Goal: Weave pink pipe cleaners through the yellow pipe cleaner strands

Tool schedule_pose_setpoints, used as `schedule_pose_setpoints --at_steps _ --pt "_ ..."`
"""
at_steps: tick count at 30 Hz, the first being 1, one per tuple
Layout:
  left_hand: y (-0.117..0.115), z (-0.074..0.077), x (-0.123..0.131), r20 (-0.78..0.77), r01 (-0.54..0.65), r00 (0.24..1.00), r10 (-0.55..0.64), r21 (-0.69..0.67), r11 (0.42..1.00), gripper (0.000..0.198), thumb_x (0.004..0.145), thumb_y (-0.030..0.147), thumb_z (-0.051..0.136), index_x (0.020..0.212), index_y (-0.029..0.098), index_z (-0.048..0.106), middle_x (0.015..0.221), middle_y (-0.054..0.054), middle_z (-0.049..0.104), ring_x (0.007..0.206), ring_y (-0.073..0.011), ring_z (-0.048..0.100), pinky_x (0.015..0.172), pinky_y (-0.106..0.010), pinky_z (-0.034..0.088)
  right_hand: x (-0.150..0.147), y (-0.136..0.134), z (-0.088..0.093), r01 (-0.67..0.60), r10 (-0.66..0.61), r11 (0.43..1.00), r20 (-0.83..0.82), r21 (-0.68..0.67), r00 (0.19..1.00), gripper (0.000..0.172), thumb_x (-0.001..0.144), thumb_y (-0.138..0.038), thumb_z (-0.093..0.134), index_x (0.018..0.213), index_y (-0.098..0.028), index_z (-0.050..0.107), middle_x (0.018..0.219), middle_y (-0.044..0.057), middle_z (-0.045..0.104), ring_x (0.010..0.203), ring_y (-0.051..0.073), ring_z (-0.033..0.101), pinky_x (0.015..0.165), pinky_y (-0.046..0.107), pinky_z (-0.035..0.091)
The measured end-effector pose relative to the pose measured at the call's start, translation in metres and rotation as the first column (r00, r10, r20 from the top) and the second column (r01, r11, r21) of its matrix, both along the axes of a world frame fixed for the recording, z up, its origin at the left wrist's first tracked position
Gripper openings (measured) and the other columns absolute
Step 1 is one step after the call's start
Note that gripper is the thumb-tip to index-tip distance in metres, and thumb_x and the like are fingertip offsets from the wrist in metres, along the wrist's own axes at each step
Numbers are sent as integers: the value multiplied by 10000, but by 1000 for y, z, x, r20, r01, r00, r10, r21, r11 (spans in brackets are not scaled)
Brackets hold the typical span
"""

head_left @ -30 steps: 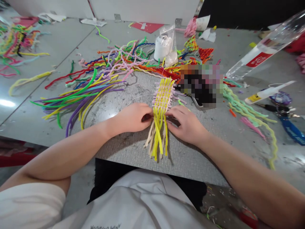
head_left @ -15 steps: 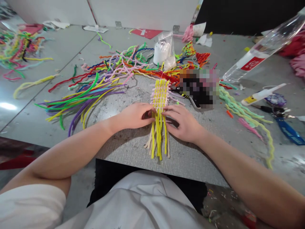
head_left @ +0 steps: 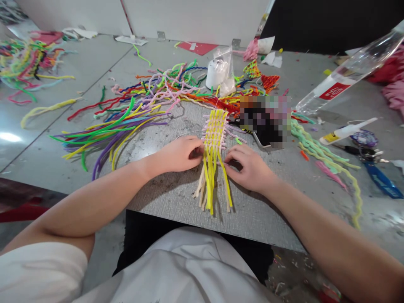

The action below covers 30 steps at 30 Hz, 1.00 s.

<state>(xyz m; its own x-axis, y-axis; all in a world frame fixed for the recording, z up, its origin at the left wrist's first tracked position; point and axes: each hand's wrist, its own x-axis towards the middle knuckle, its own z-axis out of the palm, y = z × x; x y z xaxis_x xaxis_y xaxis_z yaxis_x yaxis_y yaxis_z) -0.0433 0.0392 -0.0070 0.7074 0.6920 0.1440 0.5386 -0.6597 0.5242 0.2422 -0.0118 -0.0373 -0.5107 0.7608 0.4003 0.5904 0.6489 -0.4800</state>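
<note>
Left hand (head_left: 184, 154) curled at edge of woven strip (head_left: 215, 131), hold unclear; right hand (head_left: 248, 168) pinches pink strand (head_left: 220, 163) opposite. Beyond hands, strip interlaced; nearer, yellow tails (head_left: 210, 189) loose (weaving looks unfinished).

"What's behind the pixelated patch (head_left: 277, 107)?"

"Mostly masked: a dark flat object with a pale edge (head_left: 267, 138), possibly a phone."

"The clear plastic bottle with a red label (head_left: 335, 90)?"

"Cut off at the right edge."

"And the bare left hand (head_left: 185, 153)?"

"Its fingertips' hold on the yellow-and-pink woven cord strip (head_left: 215, 131) is too small to tell."
</note>
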Motion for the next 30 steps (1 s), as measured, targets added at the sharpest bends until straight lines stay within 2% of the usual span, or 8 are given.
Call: schedule_pose_setpoints --at_steps 10,15,18,25,30 --pt "-4 -2 3 -35 2 999 -2 -6 1000 161 1028 277 659 926 185 744 841 -31 719 783 -170 633 742 -300 436 -1 4 -3 -27 27 999 -2 -29 1000 149 1026 -202 664 887 -249 643 894 56 706 877 255 641 806 414 495" --pt "-6 -1 4 -22 -26 999 25 -24 999 105 983 203 659 921 181 740 836 -24 732 731 -151 625 713 -288 436 -4 4 -5 -49 49 999 -16 -10 999 169 1068 -211 636 901 -241 631 878 51 698 844 243 613 783 395 469" --pt "-8 2 6 2 -42 999 43 -58 997 107 1000 244 666 938 187 732 822 -12 720 717 -144 619 707 -284 434 -5 4 -6 -69 69 998 -19 -4 997 157 1079 -213 633 924 -236 632 889 55 699 840 239 607 781 387 464" --pt "-18 2 13 -79 -178 982 173 -58 982 276 963 346 748 801 205 575 793 -10 657 712 -157 566 690 -308 386 -6 4 -7 -71 71 997 -5 3 997 171 1076 -205 640 910 -241 616 876 52 693 848 244 604 779 380 441" --pt "-22 2 15 -107 -185 978 179 -45 982 163 936 289 736 884 210 603 867 -29 681 811 -195 618 747 -331 422 -8 3 -6 -56 56 998 -6 -9 998 161 1060 -201 652 907 -242 624 870 51 700 852 249 607 790 385 451"
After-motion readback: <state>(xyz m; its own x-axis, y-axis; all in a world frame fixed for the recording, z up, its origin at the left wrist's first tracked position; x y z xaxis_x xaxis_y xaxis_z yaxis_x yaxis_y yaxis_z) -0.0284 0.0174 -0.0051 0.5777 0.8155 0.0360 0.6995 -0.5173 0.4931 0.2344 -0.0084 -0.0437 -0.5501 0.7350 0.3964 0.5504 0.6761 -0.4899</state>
